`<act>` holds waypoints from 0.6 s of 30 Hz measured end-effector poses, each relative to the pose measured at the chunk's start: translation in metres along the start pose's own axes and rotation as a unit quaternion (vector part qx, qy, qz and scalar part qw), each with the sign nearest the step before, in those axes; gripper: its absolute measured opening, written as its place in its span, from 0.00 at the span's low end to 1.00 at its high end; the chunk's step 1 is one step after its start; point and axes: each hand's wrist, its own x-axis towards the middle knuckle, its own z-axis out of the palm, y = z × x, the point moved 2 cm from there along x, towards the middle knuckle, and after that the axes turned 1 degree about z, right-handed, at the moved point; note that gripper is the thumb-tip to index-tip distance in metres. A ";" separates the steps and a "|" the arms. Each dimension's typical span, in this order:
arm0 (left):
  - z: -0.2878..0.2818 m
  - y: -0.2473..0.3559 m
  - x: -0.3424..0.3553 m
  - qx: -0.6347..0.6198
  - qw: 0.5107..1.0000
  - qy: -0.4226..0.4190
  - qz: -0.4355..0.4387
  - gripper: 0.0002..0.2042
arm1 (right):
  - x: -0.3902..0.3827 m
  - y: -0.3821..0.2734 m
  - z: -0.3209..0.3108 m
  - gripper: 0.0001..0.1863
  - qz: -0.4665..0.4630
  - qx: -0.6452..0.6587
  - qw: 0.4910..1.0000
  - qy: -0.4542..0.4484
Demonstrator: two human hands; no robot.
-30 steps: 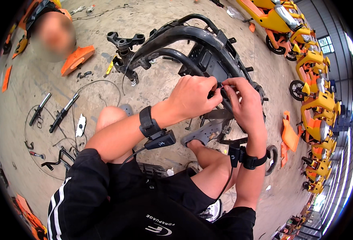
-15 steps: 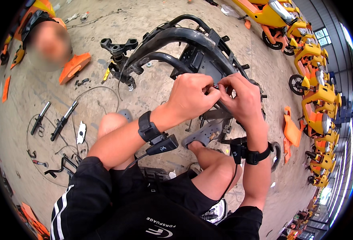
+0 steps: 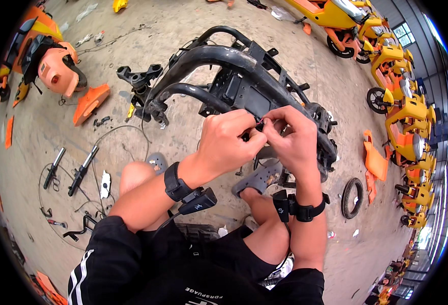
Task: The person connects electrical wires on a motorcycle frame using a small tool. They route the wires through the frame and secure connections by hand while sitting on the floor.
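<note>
Both my hands meet over the black scooter frame (image 3: 224, 54), which lies on the concrete floor in front of me. My left hand (image 3: 228, 142) is closed, thumb against forefinger, at a tiny dark piece with a reddish bit. Pinched at that same spot is my right hand (image 3: 291, 140), its fingertips nearly touching the left ones. The fingers cover most of the piece, so its kind cannot be made out. Beyond the left hand, a black fork clamp (image 3: 140, 80) sits at the frame's front end.
Two fork legs (image 3: 83, 171) and thin cables lie on the left. An orange panel (image 3: 91, 104) and a partly stripped orange scooter (image 3: 58, 71) stand farther off. On the right are a loose tyre (image 3: 352, 198), orange body parts (image 3: 375, 157) and a row of yellow scooters (image 3: 409, 119).
Both hands have shifted left and slightly nearer in the picture, still pinched together. The view has turned a little, bringing the tyre on the right fully into sight.
</note>
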 end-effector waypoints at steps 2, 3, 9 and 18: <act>0.000 -0.003 0.000 0.011 0.999 0.001 0.032 0.06 | -0.001 -0.001 0.001 0.04 0.026 0.014 1.000 0.001; 0.000 -0.005 0.001 0.017 0.999 0.001 0.047 0.06 | -0.001 -0.001 0.001 0.04 0.039 0.021 0.999 0.001; -0.005 -0.003 0.000 -0.002 0.998 0.010 0.059 0.04 | -0.006 0.014 0.003 0.06 0.200 0.173 0.964 -0.034; -0.011 -0.007 -0.009 -0.056 0.998 -0.009 0.034 0.06 | -0.009 0.016 0.008 0.08 0.202 0.233 0.951 -0.023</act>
